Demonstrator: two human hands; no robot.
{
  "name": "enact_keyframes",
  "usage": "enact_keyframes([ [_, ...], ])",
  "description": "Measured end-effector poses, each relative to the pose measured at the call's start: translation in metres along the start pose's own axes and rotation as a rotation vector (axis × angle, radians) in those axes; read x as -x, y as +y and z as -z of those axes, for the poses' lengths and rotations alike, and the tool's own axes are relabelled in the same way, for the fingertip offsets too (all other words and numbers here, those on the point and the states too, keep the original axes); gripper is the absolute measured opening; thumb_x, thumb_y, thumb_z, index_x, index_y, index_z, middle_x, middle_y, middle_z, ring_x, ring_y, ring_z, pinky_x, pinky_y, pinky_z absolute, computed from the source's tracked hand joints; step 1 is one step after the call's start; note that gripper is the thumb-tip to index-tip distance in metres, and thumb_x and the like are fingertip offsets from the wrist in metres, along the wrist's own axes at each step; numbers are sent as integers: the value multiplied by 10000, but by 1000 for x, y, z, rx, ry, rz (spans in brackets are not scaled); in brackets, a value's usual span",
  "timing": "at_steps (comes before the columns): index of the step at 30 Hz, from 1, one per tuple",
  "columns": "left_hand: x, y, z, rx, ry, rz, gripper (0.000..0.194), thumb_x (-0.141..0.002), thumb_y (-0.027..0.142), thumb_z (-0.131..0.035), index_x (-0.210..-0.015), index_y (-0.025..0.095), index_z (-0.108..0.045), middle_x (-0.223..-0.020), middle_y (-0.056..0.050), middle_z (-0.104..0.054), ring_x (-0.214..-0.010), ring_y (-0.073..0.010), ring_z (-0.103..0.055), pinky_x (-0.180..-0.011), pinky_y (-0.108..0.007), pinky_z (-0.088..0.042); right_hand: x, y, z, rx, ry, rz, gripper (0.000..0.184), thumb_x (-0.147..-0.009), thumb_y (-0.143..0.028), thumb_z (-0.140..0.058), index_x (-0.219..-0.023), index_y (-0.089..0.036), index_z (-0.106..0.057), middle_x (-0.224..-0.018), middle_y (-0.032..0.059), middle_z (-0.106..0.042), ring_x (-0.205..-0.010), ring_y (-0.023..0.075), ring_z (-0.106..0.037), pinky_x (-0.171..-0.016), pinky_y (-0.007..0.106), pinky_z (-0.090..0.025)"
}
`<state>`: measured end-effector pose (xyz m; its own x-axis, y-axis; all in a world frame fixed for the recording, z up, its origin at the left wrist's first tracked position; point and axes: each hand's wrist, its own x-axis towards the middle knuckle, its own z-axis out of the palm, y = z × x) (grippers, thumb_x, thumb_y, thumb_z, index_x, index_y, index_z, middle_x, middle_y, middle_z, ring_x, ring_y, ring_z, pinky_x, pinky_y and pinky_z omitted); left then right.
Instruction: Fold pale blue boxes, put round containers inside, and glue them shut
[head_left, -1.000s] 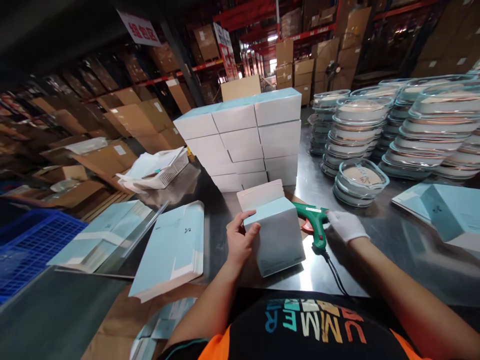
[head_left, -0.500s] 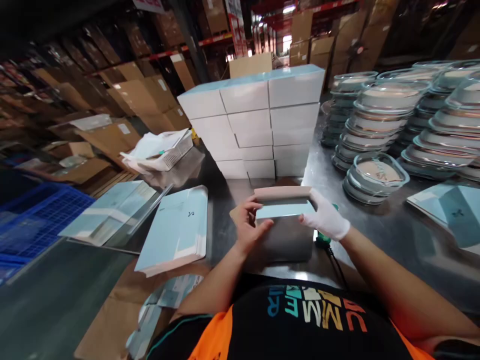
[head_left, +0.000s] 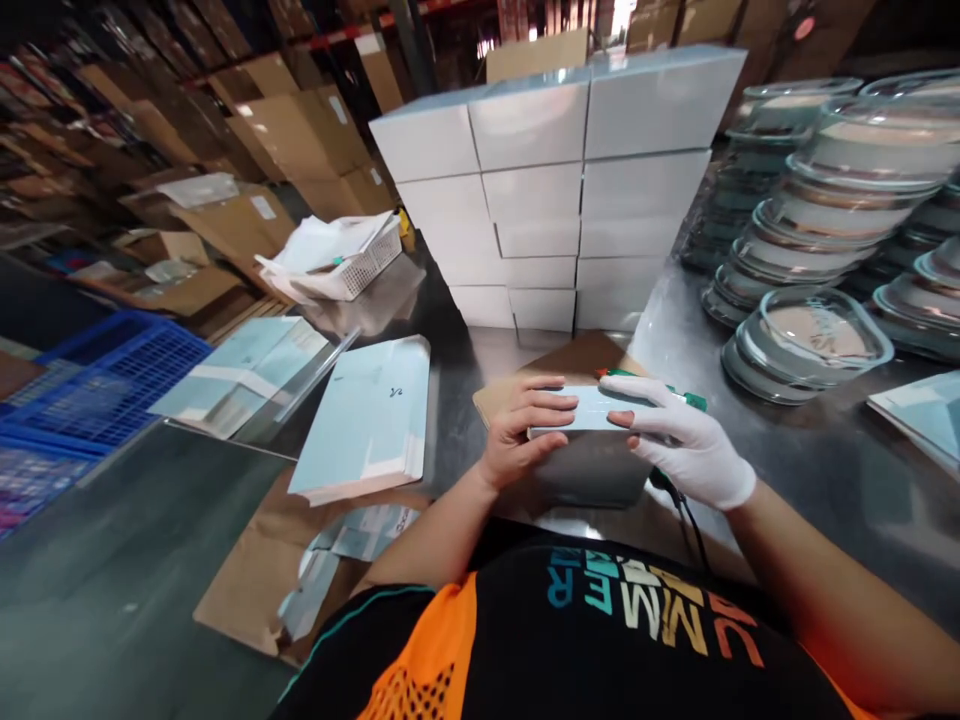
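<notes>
A small carton box (head_left: 591,408) with a light blue top stands on the table in front of me, its near side in shade. My left hand (head_left: 523,432), bare, grips its left end, fingers over the top and thumb along the near edge. On the right end rests my right hand (head_left: 686,440), in a white glove with some fingertips bare, closed about that end. Behind the right hand lies a green tool (head_left: 690,400) with a black cord, partly hidden. A brown cardboard piece (head_left: 495,398) shows beyond the left hand.
White boxes (head_left: 532,220) form a stacked wall beyond my hands. Stacked lidded glass containers (head_left: 814,335) stand to the right. Flat light blue cartons (head_left: 367,415) lie left, near a white basket (head_left: 367,265) and a blue crate (head_left: 142,365). An opened brown carton (head_left: 240,590) sits low at left.
The box's raised flap has folded down, and its top now looks closed. My left fingers have moved flat over the top. The camera view has tilted down and shifted left.
</notes>
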<state>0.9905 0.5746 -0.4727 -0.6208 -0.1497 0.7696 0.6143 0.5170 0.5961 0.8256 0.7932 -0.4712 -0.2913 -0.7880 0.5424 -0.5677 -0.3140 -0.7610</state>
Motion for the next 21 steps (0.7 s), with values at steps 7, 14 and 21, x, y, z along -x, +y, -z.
enact_keyframes([
  [7, 57, 9, -8, 178, 0, 848, 1407, -571, 733, -1008, -1702, 277, -307, -1684, -239, -450, -1537, -459, -481, -1269, -615, -397, 40, 31, -17, -8, 80, -434, 1149, -865, -666, -793, -1764, -181, -268, -1643, 233, -542, -1477, 405, -597, -1204, 547, -537],
  [14, 25, 27, 14, 55, 398, 743, 906, -687, 800, -889, -1305, 224, -560, -1153, -117, -706, -1056, -304, -705, -916, -410, -593, 32, 24, -12, 44, 0, -214, 984, -1031, -604, -600, -1797, -249, -96, -1790, 204, -325, -1597, 384, -456, -1217, 567, -522],
  [21, -208, 33, 121, -48, 865, 318, 388, -901, 527, -756, -1055, 227, -562, -999, -24, -659, -816, -173, -658, -735, -315, -620, 60, 42, -51, 212, -272, -242, 830, -854, -270, -671, -1658, -186, -481, -1814, 225, -235, -1626, 407, -403, -1256, 591, -460],
])
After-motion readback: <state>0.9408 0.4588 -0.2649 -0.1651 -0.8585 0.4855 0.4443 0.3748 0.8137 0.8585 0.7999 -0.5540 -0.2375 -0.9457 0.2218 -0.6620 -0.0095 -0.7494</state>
